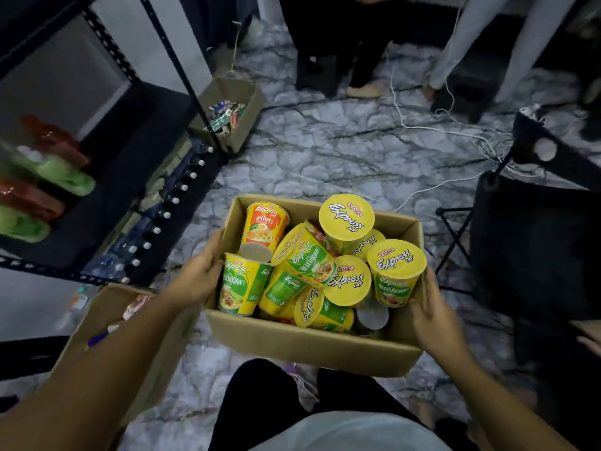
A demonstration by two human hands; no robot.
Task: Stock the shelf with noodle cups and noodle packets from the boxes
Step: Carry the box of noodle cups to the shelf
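My left hand (198,278) and right hand (429,315) clasp opposite side walls of the box (292,341), where the cups (346,219) lie jumbled inside; they look light, thin-walled and easily dented, so I'd lift 1 gently round its stiffer upper rim.

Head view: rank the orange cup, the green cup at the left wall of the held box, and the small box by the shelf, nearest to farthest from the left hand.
1. The green cup, just inside the cardboard box wall that the left hand grips.
2. The orange cup, in the far left corner of that box.
3. The small box, on the floor well beyond, beside the shelf.
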